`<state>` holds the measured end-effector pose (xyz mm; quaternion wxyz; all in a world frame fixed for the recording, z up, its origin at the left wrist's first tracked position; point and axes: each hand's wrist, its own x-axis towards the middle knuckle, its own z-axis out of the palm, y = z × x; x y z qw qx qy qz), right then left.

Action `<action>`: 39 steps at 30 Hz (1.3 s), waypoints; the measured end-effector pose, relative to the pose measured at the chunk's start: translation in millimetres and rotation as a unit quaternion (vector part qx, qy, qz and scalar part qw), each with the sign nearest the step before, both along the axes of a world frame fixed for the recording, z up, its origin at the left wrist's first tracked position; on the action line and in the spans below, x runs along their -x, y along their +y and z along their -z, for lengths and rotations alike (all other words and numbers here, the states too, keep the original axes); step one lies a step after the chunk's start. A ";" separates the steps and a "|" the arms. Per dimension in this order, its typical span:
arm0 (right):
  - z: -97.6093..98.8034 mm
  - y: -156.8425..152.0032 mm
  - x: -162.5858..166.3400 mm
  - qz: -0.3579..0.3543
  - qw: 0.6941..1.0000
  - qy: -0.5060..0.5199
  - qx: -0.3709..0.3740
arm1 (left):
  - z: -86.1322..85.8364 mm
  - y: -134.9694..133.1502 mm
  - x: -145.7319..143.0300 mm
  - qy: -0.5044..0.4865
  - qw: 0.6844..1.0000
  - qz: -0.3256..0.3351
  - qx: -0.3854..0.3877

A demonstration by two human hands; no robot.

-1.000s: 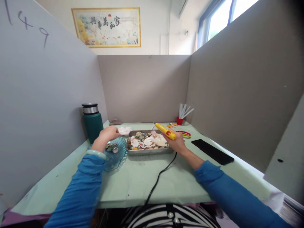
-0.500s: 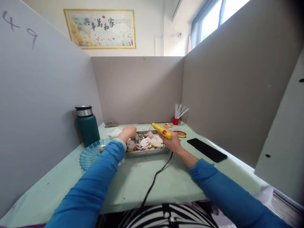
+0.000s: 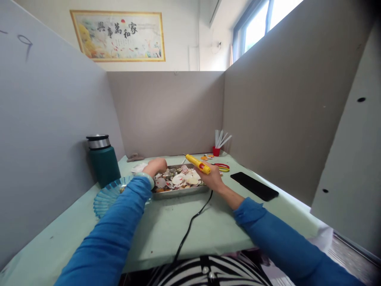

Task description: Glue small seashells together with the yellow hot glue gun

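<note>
My right hand [image 3: 212, 178] is wrapped round a yellow hot glue gun [image 3: 197, 163], its tip pointing up and to the left above the tray's right part. A black cord [image 3: 190, 226] runs down from that hand toward my lap. At the left back corner of the metal tray [image 3: 178, 193], my left hand [image 3: 157, 166] is bent over with curled fingers. Its fingertips are hidden, so anything they grip cannot be made out. Shells and flat shell pieces [image 3: 178, 179] fill the tray between both hands.
Left of the tray stand a blue glass dish [image 3: 102, 200], partly behind my left sleeve, and a green bottle [image 3: 104, 165]. On the right lie a black phone [image 3: 254, 186] and red-yellow scissors [image 3: 223, 167]. A red cup [image 3: 216, 151] holds white sticks. Grey partitions [image 3: 166, 111] enclose the table.
The whole view has shifted, so everything sits slightly further left. My left hand stays at the tray's corner and my right hand keeps the glue gun, both almost unmoved.
</note>
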<state>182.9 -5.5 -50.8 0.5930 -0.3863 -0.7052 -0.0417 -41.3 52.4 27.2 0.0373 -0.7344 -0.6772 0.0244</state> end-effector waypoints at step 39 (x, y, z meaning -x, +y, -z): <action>1.3 -1.0 1.2 0.009 1.000 -0.015 0.004 | 17.3 -18.5 -1.8 -0.049 0.994 0.098 0.020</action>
